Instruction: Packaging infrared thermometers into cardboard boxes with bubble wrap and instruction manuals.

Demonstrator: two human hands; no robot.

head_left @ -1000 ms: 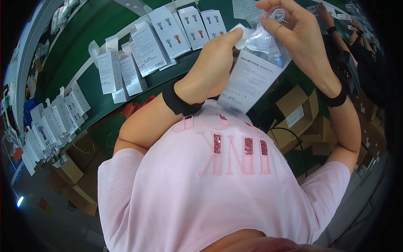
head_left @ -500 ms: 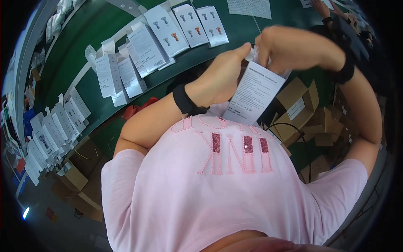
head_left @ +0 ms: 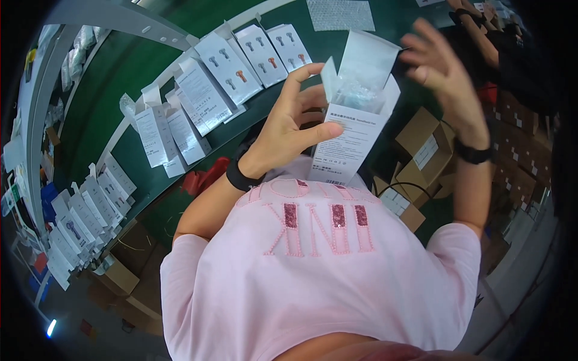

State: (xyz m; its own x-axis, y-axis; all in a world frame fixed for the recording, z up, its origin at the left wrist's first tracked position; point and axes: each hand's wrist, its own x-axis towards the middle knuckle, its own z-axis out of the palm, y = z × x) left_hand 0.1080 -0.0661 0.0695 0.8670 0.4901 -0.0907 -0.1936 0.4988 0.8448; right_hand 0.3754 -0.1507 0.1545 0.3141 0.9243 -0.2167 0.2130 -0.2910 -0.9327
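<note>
A white printed carton [head_left: 350,137] stands tilted in front of my chest, its top flaps raised. Clear bubble wrap [head_left: 359,95] shows inside its mouth; what it wraps cannot be made out. My left hand [head_left: 295,123] grips the carton's left side, thumb on the printed face and fingers behind. To the right of the carton, apart from it, my right hand [head_left: 438,75] is raised with fingers spread and nothing in it, slightly blurred.
Several white cartons with open flaps [head_left: 220,66] stand along the green table [head_left: 265,99]. More cartons [head_left: 84,210] line up at the left. Brown cardboard boxes [head_left: 424,150] lie below at the right. A bubble-wrap sheet [head_left: 340,15] lies at the back. Another person's arm [head_left: 481,36] is far right.
My right hand has left the carton's mouth and moved up and right, its fingers opening. The carton's flaps and the bubble wrap inside now show. My left hand still holds the carton.
</note>
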